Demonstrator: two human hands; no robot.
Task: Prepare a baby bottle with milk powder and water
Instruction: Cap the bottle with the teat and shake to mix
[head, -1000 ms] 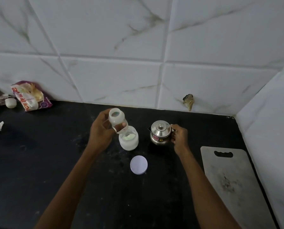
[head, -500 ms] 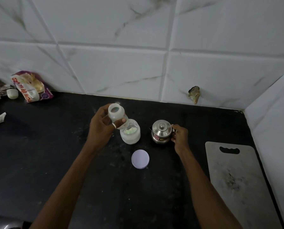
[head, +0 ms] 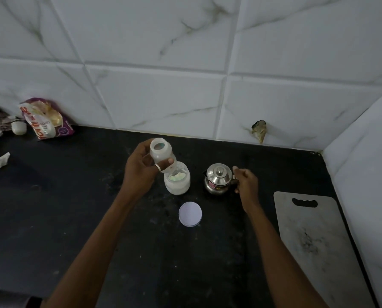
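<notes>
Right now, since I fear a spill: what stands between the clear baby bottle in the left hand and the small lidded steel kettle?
The open translucent plastic jar of white powder, standing on the black counter; the head view shows it.

Single head view (wide-angle) looks down, close over the countertop [head: 52,218].

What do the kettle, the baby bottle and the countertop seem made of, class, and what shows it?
Kettle: polished metal, likely steel; it shines with bright reflections. Baby bottle: cloudy translucent plastic, probably; light passes through. Countertop: dark stone, perhaps; black, faintly speckled.
</notes>
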